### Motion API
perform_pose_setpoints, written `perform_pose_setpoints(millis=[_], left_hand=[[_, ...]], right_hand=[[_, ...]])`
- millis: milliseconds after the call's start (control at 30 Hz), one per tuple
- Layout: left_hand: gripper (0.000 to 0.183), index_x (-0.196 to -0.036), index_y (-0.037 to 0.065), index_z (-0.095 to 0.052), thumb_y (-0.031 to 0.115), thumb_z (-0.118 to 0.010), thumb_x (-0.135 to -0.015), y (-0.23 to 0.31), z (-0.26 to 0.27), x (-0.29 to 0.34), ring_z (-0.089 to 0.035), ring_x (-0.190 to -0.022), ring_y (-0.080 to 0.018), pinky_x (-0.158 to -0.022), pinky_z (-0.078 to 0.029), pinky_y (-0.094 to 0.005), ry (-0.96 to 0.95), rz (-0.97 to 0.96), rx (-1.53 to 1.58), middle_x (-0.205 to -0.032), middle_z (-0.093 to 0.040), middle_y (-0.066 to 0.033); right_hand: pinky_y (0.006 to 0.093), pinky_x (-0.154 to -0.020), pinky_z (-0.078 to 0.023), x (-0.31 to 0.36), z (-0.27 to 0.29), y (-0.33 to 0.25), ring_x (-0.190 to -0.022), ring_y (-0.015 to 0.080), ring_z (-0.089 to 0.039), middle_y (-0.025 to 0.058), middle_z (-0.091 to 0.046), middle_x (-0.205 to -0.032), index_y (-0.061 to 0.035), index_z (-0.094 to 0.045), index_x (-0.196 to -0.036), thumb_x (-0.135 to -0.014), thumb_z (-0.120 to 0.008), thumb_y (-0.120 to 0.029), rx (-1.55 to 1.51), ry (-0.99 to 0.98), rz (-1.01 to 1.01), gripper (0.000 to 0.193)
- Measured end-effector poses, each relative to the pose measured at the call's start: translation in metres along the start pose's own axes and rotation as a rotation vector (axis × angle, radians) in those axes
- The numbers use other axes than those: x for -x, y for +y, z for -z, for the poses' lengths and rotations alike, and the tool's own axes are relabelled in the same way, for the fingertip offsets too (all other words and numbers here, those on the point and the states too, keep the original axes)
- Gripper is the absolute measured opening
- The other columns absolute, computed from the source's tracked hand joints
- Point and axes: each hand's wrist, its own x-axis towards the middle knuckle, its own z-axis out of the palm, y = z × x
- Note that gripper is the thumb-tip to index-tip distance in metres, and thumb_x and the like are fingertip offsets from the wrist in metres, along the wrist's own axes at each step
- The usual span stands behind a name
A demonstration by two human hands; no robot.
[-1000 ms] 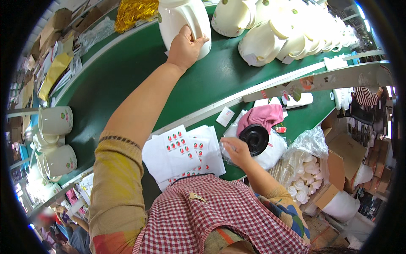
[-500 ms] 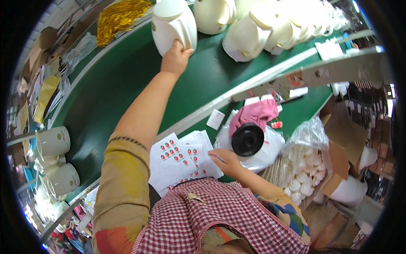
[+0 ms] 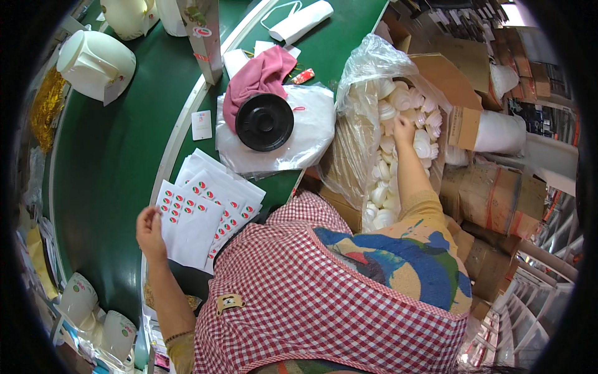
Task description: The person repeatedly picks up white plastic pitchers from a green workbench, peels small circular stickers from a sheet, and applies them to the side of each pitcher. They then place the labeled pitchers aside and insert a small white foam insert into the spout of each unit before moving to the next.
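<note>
My left hand (image 3: pixel 151 232) is beside the left edge of a white sheet of round red-and-green stickers (image 3: pixel 193 227). Its fingers are curled together; whatever they may pinch is too small to make out. More sticker sheets (image 3: pixel 240 196) lie fanned underneath. My right hand (image 3: pixel 403 129) reaches into a plastic-lined carton among white plastic caps (image 3: pixel 381 181). The fingers there are bent closed, and their tips are hidden against the caps. A cream plastic jug body (image 3: pixel 96 65) sits apart from both hands on the green conveyor belt (image 3: pixel 103 187).
A black round lid (image 3: pixel 264 122) and a pink cloth (image 3: pixel 258 78) rest on clear plastic bags (image 3: pixel 311 134). The carton's liner (image 3: pixel 367 59) bulges at its rim. A metal post (image 3: pixel 202 37) stands by the belt. More jugs (image 3: pixel 118 333) are at the lower left.
My left hand has let go of the cream jug and come back to the sticker sheets. My right hand has left the sheets for the carton of caps. The view has turned rightward.
</note>
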Motion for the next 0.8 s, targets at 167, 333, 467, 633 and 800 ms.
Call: perform_pose_setpoints(millis=[167,333,467,633,800], left_hand=[[0.025,-0.117,-0.002,-0.056,-0.001,-0.057,-0.091,-0.006,-0.018,0.055,-0.063,-0.099,-0.0159,-0.09,-0.05,-0.0286,0.029,0.132,0.127,-0.108,-0.066,-0.0112],[0.026,-0.117,-0.001,-0.055,0.001,-0.059,-0.091,0.017,-0.031,0.059,-0.062,-0.1,-0.0141,-0.089,-0.049,-0.0262,0.018,0.16,0.1,-0.108,-0.066,-0.0096],[0.025,-0.116,-0.001,-0.056,0.001,-0.059,-0.091,0.007,-0.042,0.067,-0.062,-0.1,-0.0143,-0.089,-0.048,-0.0268,0.043,0.158,0.118,-0.106,-0.065,-0.009],[0.025,-0.116,0.0,-0.055,0.001,-0.058,-0.091,0.014,-0.058,0.07,-0.062,-0.097,-0.0155,-0.089,-0.049,-0.0293,-0.017,0.149,0.149,-0.105,-0.065,-0.0101],[0.024,-0.114,0.0,-0.057,0.001,-0.06,-0.09,0.027,-0.037,0.06,-0.062,-0.097,-0.0123,-0.086,-0.049,-0.0251,0.042,0.129,0.134,-0.104,-0.066,-0.0075]], right_hand=[[0.0423,-0.103,-0.04,-0.029,-0.067,0.048,-0.121,0.0357,-0.052,0.0222,-0.053,-0.133,-0.0014,-0.049,-0.133,-0.074,-0.077,-0.03,0.071,0.032,0.051,0.071],[0.0409,-0.1,-0.044,-0.054,-0.089,0.076,-0.12,0.0322,-0.052,0.0214,-0.052,-0.133,-0.0003,-0.047,-0.133,-0.07,-0.078,-0.024,0.238,-0.114,-0.205,0.075],[0.0412,-0.099,-0.045,-0.046,-0.082,0.072,-0.119,0.0321,-0.052,0.0202,-0.051,-0.133,-0.0007,-0.045,-0.134,-0.07,-0.077,-0.022,0.23,-0.1,-0.256,0.075],[0.0415,-0.098,-0.046,-0.041,-0.058,0.078,-0.117,0.0319,-0.053,0.0188,-0.051,-0.132,-0.0012,-0.043,-0.135,-0.07,-0.076,-0.019,0.076,0.03,-0.298,0.075],[0.0418,-0.097,-0.048,-0.046,0.006,0.048,-0.116,0.0317,-0.054,0.0173,-0.05,-0.131,-0.0016,-0.041,-0.136,-0.07,-0.075,-0.016,-0.48,0.231,-0.285,0.076]])
